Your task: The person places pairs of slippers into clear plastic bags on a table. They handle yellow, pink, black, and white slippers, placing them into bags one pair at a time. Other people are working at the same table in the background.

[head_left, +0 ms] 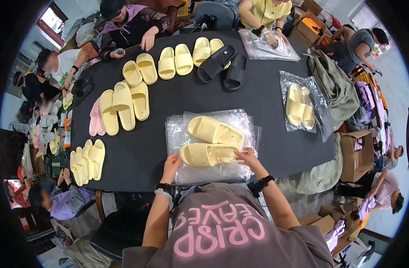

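Observation:
A pair of yellow slippers lies on a stack of clear plastic bags (177,175) in front of me. The upper slipper (209,128) is tilted, its toe to the left; a lower slipper (197,154) lies sideways just below. Clear crinkled plastic shows at the lower slipper's heel. My left hand (171,166) is beside that slipper's toe, over the bag edge, fingers stretched out. With its fingers at the heel end, my right hand (249,159) grips the lower slipper.
More yellow slippers (122,105), pink slippers (96,118) and black slippers (217,64) stand on the black table (186,96). At right lies a bagged yellow pair (295,107). Across the table, a person in yellow (264,15) handles clear bags (269,47). A cardboard box (354,156) stands beyond the right edge.

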`<state>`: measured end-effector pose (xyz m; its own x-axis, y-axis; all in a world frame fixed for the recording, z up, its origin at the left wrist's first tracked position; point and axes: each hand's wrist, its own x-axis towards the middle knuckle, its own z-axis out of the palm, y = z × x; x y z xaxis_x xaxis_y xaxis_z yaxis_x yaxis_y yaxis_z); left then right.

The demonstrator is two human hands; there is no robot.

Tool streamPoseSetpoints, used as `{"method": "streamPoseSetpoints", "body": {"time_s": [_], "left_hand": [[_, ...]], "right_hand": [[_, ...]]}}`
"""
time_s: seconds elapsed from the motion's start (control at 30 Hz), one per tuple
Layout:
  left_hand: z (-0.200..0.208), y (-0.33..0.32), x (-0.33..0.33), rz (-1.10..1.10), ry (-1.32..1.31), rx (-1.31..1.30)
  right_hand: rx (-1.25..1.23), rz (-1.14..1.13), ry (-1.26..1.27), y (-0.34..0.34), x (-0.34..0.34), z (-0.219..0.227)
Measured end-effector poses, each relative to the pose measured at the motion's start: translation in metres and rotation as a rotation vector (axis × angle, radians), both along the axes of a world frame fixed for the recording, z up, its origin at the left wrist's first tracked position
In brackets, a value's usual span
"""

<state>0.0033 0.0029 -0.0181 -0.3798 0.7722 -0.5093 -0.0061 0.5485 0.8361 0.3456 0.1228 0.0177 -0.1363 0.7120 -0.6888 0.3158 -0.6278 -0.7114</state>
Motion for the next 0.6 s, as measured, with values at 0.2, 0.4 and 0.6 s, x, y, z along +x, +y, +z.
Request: {"method": "streamPoseSetpoints", "body": {"time_s": [0.2,0.4,0.6], "left_hand": [[0.005,-0.003,0.002,0.006,-0.068,0.003],[0.040,-0.030,0.000,0.101,-0.103,0.125],[-0.004,-0.056,-0.003,-0.084,0.243,0.047]], "right_hand": [[0.236,0.161,-0.246,0.014,0.018,-0.017],[0.104,-0.143,0.631,0.035,0.028,0.040],[-0.521,0.170,0.898,0.039,0.032,0.048]]}}
